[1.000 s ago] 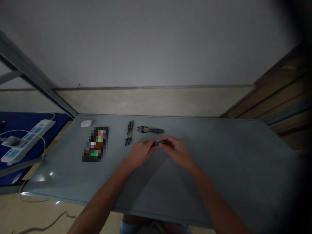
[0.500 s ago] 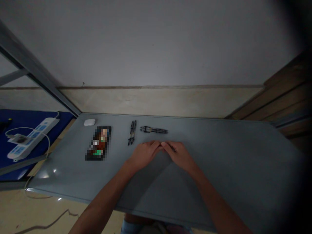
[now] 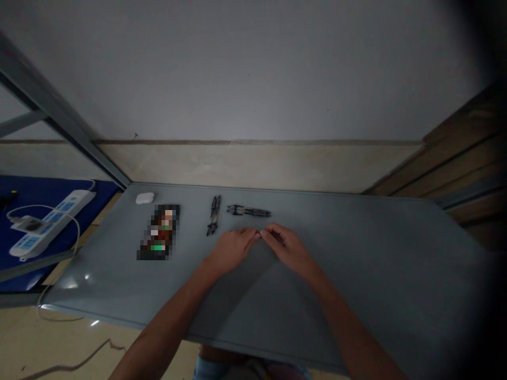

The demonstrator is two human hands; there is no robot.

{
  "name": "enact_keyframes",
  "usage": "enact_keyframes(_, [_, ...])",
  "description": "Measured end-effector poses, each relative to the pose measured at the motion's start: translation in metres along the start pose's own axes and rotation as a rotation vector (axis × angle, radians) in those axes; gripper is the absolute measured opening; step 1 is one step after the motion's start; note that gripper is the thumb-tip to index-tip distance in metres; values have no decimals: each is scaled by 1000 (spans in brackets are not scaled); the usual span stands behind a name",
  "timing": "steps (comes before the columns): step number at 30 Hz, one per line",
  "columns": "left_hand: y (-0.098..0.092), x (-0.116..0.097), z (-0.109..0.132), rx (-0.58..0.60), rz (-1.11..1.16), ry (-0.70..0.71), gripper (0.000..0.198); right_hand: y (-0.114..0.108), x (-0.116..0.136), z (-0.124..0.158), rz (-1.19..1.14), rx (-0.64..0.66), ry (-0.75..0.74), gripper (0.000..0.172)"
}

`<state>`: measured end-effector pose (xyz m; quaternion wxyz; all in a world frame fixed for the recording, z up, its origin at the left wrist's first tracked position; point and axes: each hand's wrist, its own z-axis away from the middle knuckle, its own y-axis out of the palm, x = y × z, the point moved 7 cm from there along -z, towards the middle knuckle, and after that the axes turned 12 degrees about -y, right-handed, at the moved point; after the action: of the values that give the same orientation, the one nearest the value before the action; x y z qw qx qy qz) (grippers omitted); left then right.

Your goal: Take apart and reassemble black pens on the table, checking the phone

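Note:
My left hand [image 3: 233,248] and my right hand [image 3: 284,245] meet fingertip to fingertip above the grey table [image 3: 253,311]. Both are closed in a pinch, and whatever lies between the fingertips is too small or too hidden to name. Just beyond my hands lies a bundle of dark pens [image 3: 249,211], pointing left to right. A second bundle of dark pens [image 3: 214,215] rests to the left of it, running roughly away from me.
On the table's left side lie a phone-shaped object with a pixelated surface [image 3: 159,232] and a small white case [image 3: 144,198]. A white power strip [image 3: 51,224] with a cable sits on a blue surface [image 3: 16,184] further left. The wall [image 3: 253,163] borders the table's back.
My right hand's fingers have shifted and lifted slightly at the knuckles, while the fingertips of both hands stay together. The pen bundles lie where they were.

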<state>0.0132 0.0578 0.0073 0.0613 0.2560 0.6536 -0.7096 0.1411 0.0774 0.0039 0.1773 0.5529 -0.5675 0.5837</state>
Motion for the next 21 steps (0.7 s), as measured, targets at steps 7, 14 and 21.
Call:
enact_keyframes(7, [3,-1,1,6,62,50,35,3,-3,1,53,35,22,50])
enact_keyframes(14, [-2,1,1,-10,105,22,33,4,-5,1,48,15,-14,41])
enact_keyframes(21, [1,1,0,-3,72,26,33,3,-1,1,28,47,-12,41])
